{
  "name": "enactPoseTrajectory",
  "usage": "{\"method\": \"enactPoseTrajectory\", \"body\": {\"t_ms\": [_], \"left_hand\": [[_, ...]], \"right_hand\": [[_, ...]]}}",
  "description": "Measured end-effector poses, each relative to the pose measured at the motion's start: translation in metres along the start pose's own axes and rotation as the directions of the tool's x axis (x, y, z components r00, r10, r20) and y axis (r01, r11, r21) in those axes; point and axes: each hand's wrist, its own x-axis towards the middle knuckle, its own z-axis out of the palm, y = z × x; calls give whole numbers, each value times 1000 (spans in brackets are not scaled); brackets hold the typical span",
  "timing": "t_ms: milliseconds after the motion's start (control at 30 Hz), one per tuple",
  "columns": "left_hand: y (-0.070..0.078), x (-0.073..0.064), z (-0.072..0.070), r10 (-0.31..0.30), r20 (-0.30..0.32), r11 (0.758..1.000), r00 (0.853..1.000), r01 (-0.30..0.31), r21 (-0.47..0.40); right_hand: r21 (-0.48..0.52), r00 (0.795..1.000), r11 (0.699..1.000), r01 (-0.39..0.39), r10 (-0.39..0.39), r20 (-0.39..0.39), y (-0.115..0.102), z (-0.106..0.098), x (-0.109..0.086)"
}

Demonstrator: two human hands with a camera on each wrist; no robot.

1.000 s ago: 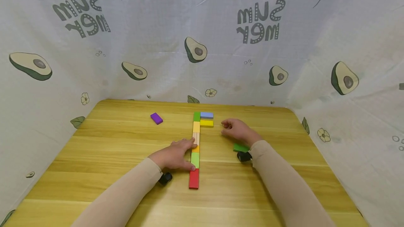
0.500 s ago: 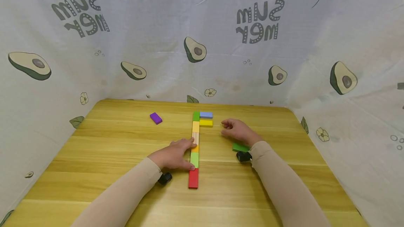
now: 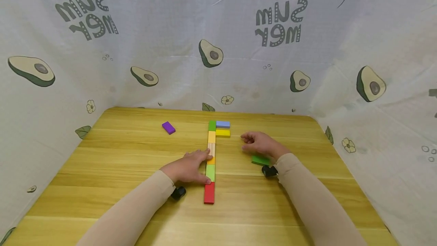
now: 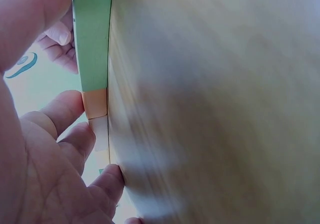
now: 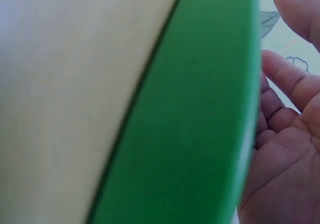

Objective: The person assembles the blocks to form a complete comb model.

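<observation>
Right hand (image 3: 264, 144) rightward, palm (image 5: 282, 176) wrist-view only.

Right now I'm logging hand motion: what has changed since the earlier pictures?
The right hand has shifted slightly rightward and back toward the wearer; nothing was visibly taken hold of or let go. The left hand stays against the block row; the purple block and loose green block lie where they were.

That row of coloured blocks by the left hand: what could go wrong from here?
The left hand has fingertips against the row, so a slight push might knock it out of line.

The loose green block lies right by the wrist of the right hand, partly hidden in the head view, so moving that arm could bump it.
</observation>
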Motion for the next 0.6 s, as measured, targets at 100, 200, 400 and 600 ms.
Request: {"method": "enactPoseTrajectory", "body": {"t_ms": [100,200,400,600], "left_hand": [[0,0,0,1,-3,1000,1000,-1,-4],[-1,1,1,3,-5,1000,1000,-3,2],[-2,1,2,10,-7,1000,1000,-10,3],[-1,1,2,12,-8,1000,1000,-12,3]], "right_hand": [[-40,1000,999,24,-24,16,1,-2,-3],[-77,999,996,42,-39,28,2,-3,-6],[-117,997,991,67,-62,52,4,-6,-13],[-137,995,988,78,-69,66,10,-11,-25]]}}
